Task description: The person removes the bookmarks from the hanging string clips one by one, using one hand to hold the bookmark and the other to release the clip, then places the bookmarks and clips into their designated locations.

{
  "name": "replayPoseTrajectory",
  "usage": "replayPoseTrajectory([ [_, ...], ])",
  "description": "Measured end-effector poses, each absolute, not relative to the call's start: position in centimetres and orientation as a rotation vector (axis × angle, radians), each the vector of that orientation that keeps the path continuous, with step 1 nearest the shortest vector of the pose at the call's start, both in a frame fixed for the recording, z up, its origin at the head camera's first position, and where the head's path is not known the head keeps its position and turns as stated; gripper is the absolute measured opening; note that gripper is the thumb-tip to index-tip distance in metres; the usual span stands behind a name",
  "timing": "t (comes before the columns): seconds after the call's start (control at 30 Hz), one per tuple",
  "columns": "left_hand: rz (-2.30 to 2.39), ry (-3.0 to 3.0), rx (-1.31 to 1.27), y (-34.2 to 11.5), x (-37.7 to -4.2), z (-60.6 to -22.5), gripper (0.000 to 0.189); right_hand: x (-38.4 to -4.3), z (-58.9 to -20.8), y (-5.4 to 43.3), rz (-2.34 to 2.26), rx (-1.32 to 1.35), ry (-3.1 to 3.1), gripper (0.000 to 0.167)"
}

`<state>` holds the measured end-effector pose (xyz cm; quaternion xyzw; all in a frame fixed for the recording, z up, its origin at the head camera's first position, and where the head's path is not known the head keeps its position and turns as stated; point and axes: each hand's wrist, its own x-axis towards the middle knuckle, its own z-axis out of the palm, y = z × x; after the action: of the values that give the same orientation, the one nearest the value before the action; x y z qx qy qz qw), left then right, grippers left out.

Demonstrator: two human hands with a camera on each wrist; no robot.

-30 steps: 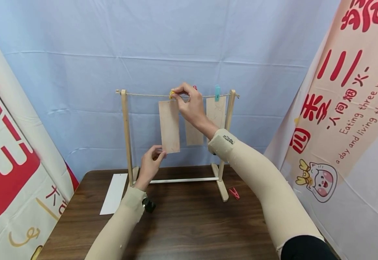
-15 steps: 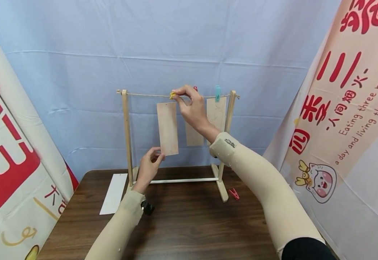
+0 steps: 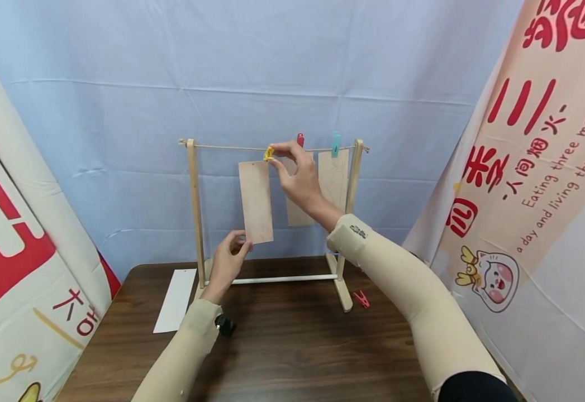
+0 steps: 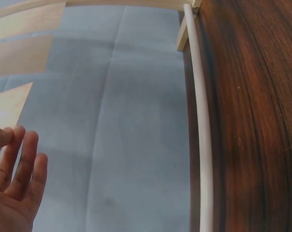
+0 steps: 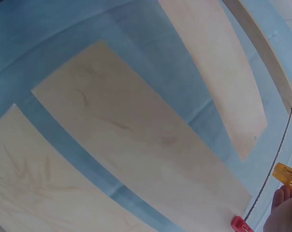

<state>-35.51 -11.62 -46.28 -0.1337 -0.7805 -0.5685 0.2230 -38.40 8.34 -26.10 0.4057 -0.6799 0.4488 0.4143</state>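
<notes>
My left hand pinches a pale rectangular card by its lower left corner. The card is upright and slightly tilted, its top edge a little below the rope. Between thumb and fingers, my right hand pinches a yellow clothespin beside the rope. In the right wrist view, a gap separates the yellow clothespin from the card's top. Behind the right hand hangs a second card under a red clothespin, and a third hangs from a blue clothespin.
The rope is strung across a wooden frame with a white bottom bar. On the brown table lie a white card at left and a loose pink clothespin at right.
The held card has shifted down and left, away from the rope, with my left hand. My right hand has lowered slightly and the yellow clothespin has turned, showing more of its side.
</notes>
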Motion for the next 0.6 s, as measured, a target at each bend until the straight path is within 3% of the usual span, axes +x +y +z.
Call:
replayPoseTrajectory([
  [0.23, -1.568, -2.14, -0.368, -11.8, -35.2, -46.7, 0.022, -36.0, -26.4, 8.3, 1.152, 0.994, -1.778, 0.035],
  [0.6, -1.597, -2.112, -0.37, -12.1, -34.4, -47.7, 0.023, -37.3, -29.1, 9.2, 1.14, 1.008, -1.799, 0.038],
])
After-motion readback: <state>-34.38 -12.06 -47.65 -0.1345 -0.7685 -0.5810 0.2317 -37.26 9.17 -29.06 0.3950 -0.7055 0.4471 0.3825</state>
